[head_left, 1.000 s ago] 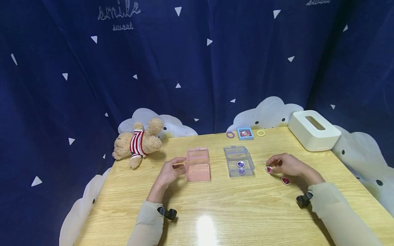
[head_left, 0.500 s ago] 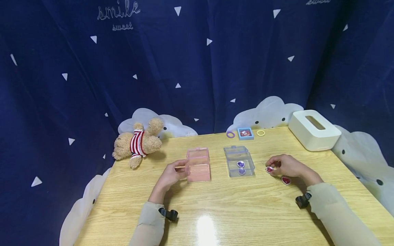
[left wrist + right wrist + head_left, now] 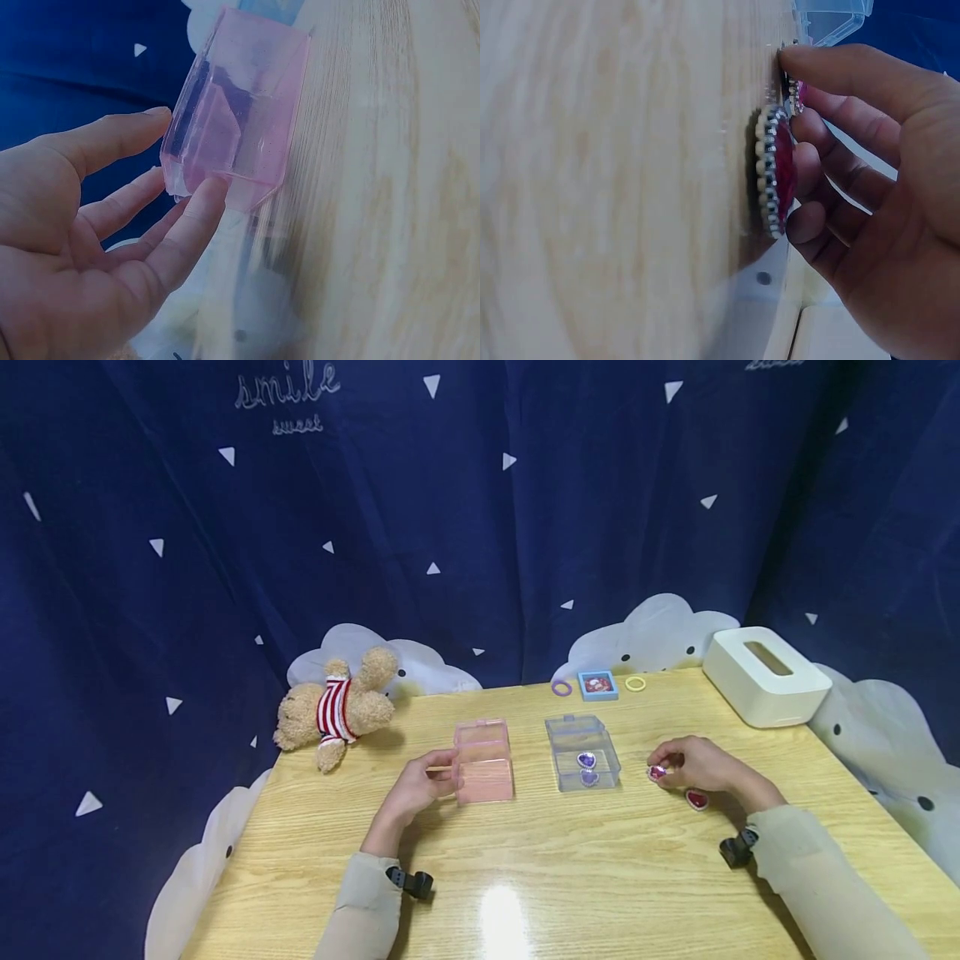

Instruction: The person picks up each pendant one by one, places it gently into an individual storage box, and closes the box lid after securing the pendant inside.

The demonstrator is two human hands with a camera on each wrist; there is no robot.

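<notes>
My left hand (image 3: 417, 787) is against the left side of the open pink clear box (image 3: 484, 782); in the left wrist view its relaxed fingers (image 3: 199, 217) touch the box (image 3: 255, 105). At the right, my right hand (image 3: 701, 763) pinches a pink-red gem with a silvery beaded rim (image 3: 656, 772) at the tabletop. A second, dark red gem (image 3: 697, 799) lies just below that hand, and looms close beside the fingers in the right wrist view (image 3: 784, 169). Between the hands stands an open bluish clear box (image 3: 566, 773) with purple gems (image 3: 587, 761) in it.
A teddy bear in a striped shirt (image 3: 337, 710) lies at the back left. Along the back edge are a purple ring (image 3: 561, 682), a blue-framed square (image 3: 597, 697) and a yellow ring (image 3: 635, 678). A white tissue box (image 3: 765, 693) stands at the back right.
My left hand has shifted slightly right, its fingers now farther onto the pink box's side. My right hand has barely moved, still at the same gem.
</notes>
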